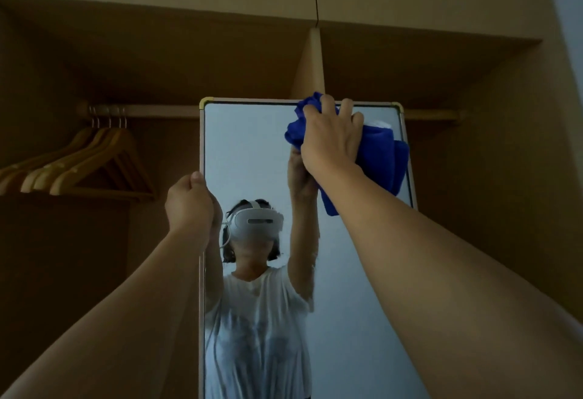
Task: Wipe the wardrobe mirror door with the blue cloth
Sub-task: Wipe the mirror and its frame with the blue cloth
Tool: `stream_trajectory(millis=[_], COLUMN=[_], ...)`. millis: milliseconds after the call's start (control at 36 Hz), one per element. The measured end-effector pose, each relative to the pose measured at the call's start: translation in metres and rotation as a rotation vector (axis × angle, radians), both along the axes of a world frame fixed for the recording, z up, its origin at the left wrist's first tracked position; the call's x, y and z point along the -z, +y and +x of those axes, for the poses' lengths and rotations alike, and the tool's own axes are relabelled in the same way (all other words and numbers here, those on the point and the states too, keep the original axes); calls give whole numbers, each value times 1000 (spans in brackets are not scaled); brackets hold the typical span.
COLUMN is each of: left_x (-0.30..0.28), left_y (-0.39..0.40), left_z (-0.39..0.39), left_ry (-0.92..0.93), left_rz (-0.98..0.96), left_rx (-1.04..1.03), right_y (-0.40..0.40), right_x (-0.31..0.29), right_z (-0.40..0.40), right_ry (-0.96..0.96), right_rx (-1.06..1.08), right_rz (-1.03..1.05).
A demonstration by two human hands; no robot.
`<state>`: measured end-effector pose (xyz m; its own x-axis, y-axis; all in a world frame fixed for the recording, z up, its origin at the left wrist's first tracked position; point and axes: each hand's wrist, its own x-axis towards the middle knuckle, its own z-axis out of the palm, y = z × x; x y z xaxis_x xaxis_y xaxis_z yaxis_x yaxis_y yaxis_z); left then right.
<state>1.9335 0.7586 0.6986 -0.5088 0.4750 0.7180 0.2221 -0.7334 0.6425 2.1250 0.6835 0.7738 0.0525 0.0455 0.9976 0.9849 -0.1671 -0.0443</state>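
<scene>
- Bare forearms reach up from the bottom of the view, nearest the camera; both are raised toward the mirror door (252,152).
- Left hand (190,201) grips the door's left frame edge, fingers curled round it, apparently steadying the panel.
- Right hand (331,136) holds the bunched blue cloth (381,152) against the glass at the top right corner, fingers curled over the wad and pinching it.
- Wiping looks under way, at the uppermost band of the glass; most of the pane below is probably not yet covered.
- Next move likely calls for sweeping the cloth sideways, then working downward with steady pressure.
- Farther back, wooden hangers (88,161) hang on a rail (142,111) inside the wardrobe.
</scene>
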Motion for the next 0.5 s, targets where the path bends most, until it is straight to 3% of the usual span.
stream_trajectory(millis=[222, 500], left_x=[-4, 0], left_y=[-14, -4], left_z=[2, 3], left_ry=[10, -15], left_rz=[-70, -13], left_rx=[-21, -49], right_y=[-5, -9], right_x=[-8, -11], right_z=[40, 71], right_ry=[109, 229], right_rx=[73, 98], right_rz=[-70, -128])
